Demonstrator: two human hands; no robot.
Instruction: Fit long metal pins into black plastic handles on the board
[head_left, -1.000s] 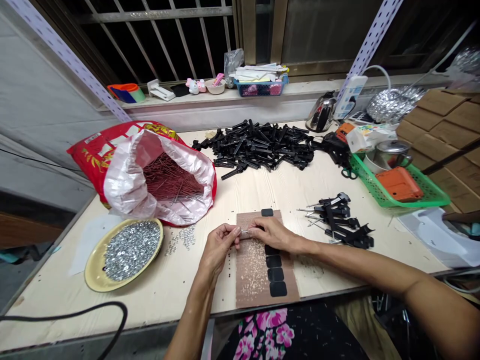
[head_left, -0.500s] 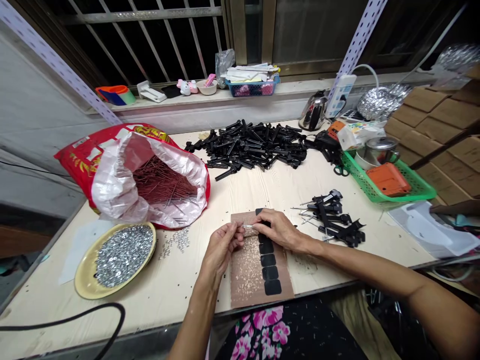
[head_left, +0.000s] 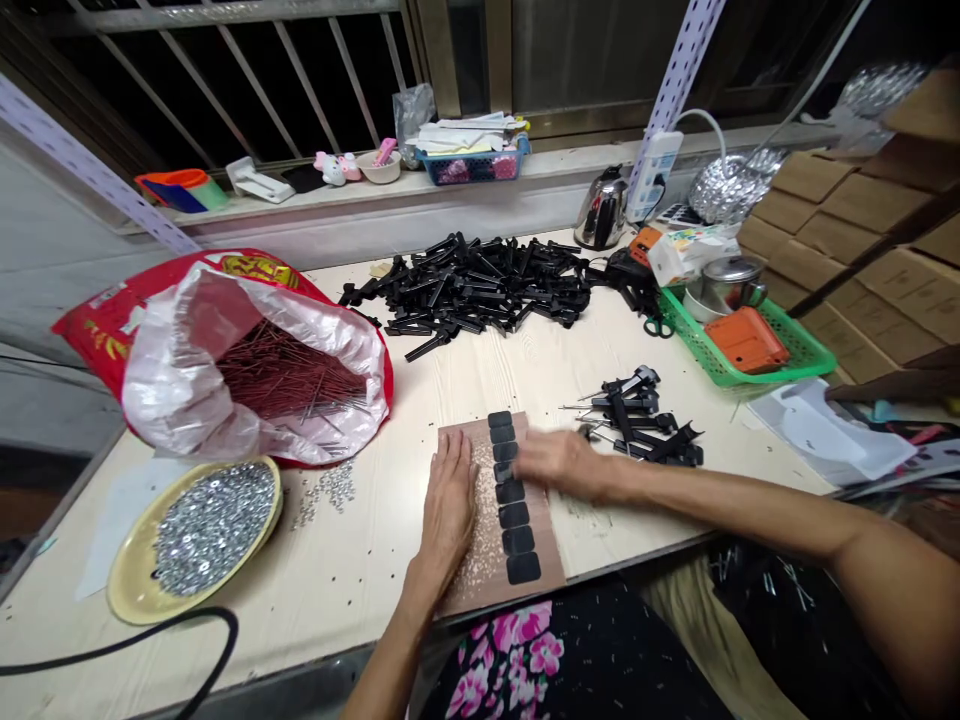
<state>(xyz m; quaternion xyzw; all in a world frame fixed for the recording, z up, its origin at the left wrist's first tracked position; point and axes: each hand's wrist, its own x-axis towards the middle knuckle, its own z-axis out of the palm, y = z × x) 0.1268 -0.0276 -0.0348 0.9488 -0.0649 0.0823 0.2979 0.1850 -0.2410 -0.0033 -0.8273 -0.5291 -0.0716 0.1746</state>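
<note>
My left hand [head_left: 448, 505] lies flat, fingers stretched out, on the left half of a brown board [head_left: 541, 560] that carries a column of black pads [head_left: 512, 492] and a scatter of tiny pale bits. My right hand [head_left: 559, 462] is blurred by motion at the board's right edge, close to a small pile of black plastic pieces with metal pins [head_left: 637, 420]. Whether it holds anything cannot be made out.
A red and white bag of long thin pins [head_left: 247, 370] lies at the left, a yellow dish of small metal washers [head_left: 199, 530] in front of it. A big heap of black plastic parts [head_left: 472, 285] sits behind. A green basket [head_left: 806, 352], a kettle [head_left: 602, 210] and cardboard boxes [head_left: 862, 230] stand at the right. A black cable [head_left: 150, 635] crosses the near left edge.
Both hands were pinching a small pin together above the board. Now the left hand has dropped flat onto the board and the right hand has swept right toward the small pile.
</note>
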